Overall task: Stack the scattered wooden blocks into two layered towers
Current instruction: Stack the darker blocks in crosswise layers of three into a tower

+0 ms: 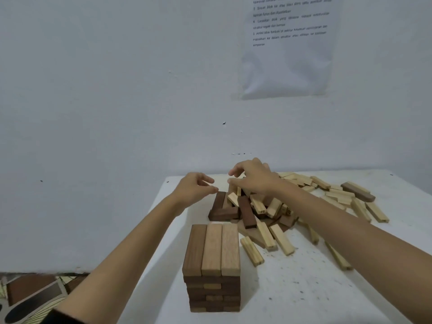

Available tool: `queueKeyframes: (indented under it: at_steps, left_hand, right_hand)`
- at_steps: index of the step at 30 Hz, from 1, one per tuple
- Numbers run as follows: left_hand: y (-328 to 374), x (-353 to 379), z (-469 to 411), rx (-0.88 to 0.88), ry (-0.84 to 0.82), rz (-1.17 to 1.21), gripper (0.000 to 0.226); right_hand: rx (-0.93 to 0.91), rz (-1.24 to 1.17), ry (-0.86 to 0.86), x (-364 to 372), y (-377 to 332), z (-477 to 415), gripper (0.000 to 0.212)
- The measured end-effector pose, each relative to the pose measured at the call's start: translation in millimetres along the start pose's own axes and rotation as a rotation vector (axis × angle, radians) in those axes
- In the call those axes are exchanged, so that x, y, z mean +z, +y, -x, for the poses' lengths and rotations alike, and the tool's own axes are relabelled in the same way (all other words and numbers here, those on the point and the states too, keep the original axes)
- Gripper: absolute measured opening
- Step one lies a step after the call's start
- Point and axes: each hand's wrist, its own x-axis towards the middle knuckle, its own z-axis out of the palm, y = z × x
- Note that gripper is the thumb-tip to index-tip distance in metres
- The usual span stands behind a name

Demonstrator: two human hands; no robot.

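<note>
The blocks (264,206) lie heaped toward the worktop's (304,288) far edge, thinning out to the right; one tower (211,265) stands by the left edge. The left hand (195,188) hovers beside the heap, fingers (208,181) loosely curled, apart, holding nothing. The right hand (253,177) arches over the heap's top; whether its fingers (233,171) pinch a block I cannot tell. The blocks look stiff, light and smooth: pinch one across its long sides at mid-length, topmost first, since the others lean loosely.
</note>
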Motion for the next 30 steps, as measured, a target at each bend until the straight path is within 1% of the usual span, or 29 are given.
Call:
queueKeyframes:
  at_steps: [2,3,5,6,7,9,11,14,15,18,20,23,24,26,27,28,30]
  left_hand:
    - [-6,8,-10,-0.046,-0.025,-0.053,0.044]
    - [-10,12,-14,-0.060,-0.032,-0.088,0.050]
    - [-16,20,-20,-0.066,-0.022,-0.194,0.055]
    - [-18,23,-22,-0.054,-0.006,-0.255,0.053]
    - [-19,25,-24,-0.037,0.011,-0.297,0.049]
    - [-20,29,-24,-0.010,0.027,-0.296,0.040]
    - [-22,31,-24,-0.005,0.028,-0.187,0.035]
    - [-25,34,-21,0.000,0.042,0.106,0.031]
    - [-25,35,-19,0.006,0.052,0.160,0.029]
    - [-26,36,-16,0.032,0.114,0.237,0.023]
    - [-26,34,-14,0.045,0.181,0.286,0.022]
    - [-25,28,-14,0.024,0.242,0.387,0.024]
    - [-24,26,-14,0.007,0.253,0.420,0.023]
    - [-22,22,-14,-0.036,0.265,0.469,0.022]
    - [-21,21,-14,-0.058,0.271,0.476,0.022]
    - [-22,20,-14,-0.073,0.275,0.479,0.023]
    - [-22,19,-13,-0.086,0.277,0.496,0.023]
  right_hand:
    - [0.030,0.207,-0.104,5,-1,-9,0.053]
    - [0.057,0.272,-0.158,7,0,-12,0.059]
    - [0.096,0.308,-0.218,11,2,-17,0.061]
    - [0.105,0.290,-0.225,11,4,-18,0.059]
    - [0.112,0.265,-0.222,10,5,-18,0.057]
    - [0.118,0.223,-0.206,8,7,-17,0.050]
    - [0.104,0.207,-0.206,5,8,-14,0.046]
    - [0.085,0.133,-0.184,4,9,-11,0.036]
    - [0.079,0.101,-0.165,4,10,-8,0.035]
    - [0.047,-0.007,-0.094,3,9,-2,0.046]
    - [0.037,-0.119,-0.033,2,7,1,0.044]
    - [0.028,-0.344,0.049,1,4,-1,0.029]
    - [0.038,-0.462,0.043,-1,2,-2,0.024]
    - [0.088,-0.650,0.000,-4,-5,-2,0.026]
    - [0.115,-0.661,-0.014,-5,-8,-2,0.026]
    - [0.129,-0.615,-0.009,-4,-13,-3,0.020]
    - [0.127,-0.404,-0.004,1,-21,-5,0.002]
